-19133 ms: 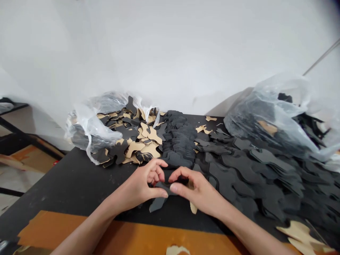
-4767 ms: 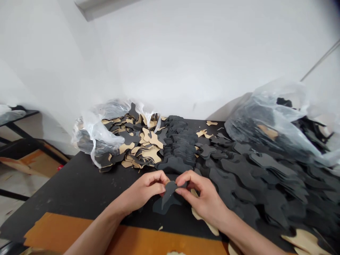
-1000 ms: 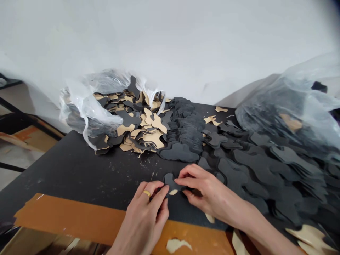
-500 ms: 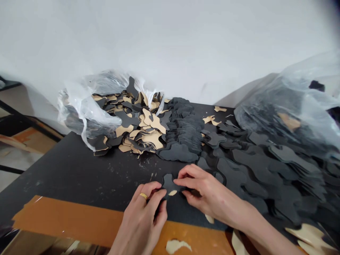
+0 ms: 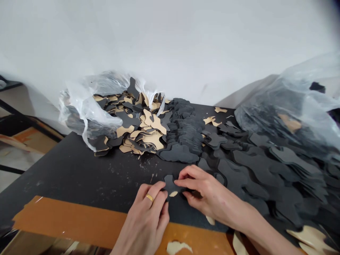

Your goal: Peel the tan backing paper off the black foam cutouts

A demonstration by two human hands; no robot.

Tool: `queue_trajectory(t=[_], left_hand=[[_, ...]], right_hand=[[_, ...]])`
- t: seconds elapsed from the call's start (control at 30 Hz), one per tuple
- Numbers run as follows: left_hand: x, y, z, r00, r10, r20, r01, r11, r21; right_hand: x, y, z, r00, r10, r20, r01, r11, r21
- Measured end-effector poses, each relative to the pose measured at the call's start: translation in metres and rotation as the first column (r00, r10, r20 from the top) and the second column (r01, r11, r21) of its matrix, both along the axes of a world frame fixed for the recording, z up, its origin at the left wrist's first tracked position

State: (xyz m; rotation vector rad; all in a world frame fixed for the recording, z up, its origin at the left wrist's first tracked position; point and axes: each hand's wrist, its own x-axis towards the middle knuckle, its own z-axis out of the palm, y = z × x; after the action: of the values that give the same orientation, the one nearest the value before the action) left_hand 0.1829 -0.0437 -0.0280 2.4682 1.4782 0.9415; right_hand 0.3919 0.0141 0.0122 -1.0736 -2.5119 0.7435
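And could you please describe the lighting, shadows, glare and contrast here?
In the head view, light falls soft and fairly even on the wall, with a grey shadow beside the bag at right; also there, small glints on the orange tape and a darkened upper right corner; again in the head view, the dark piece between left hand and right hand blends into the tabletop.

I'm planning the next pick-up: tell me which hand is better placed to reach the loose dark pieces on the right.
Probably the right hand: it is beside the loose dark pieces. The left hand is farther off, across the dark piece between them.
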Motion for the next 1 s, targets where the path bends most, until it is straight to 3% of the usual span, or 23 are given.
queue_trajectory(t=[0.17,0.37,0.63,0.87,1.0], left_hand=[[0.000,0.005,0.003,0.995,-0.092,-0.039,0.086,0.987,-0.137],[0.001,0.006,0.000,0.995,-0.090,-0.033,0.086,0.989,-0.119],[-0.002,0.010,0.008,0.991,-0.132,-0.034,0.122,0.971,-0.205],[-0.005,0.010,0.006,0.993,-0.122,-0.008,0.116,0.967,-0.229],[-0.006,0.013,0.004,0.993,-0.117,-0.016,0.112,0.975,-0.190]], right_hand=[[-0.001,0.001,0.000,1.000,-0.011,-0.002,0.011,1.000,-0.018],[-0.001,0.000,0.000,1.000,-0.009,-0.006,0.009,1.000,-0.016],[-0.001,0.000,0.000,1.000,-0.002,-0.002,0.002,1.000,-0.007],[-0.001,0.002,-0.003,1.000,0.001,-0.020,-0.001,1.000,-0.004],[0.000,0.001,-0.001,0.999,0.007,-0.033,-0.007,1.000,-0.001]])
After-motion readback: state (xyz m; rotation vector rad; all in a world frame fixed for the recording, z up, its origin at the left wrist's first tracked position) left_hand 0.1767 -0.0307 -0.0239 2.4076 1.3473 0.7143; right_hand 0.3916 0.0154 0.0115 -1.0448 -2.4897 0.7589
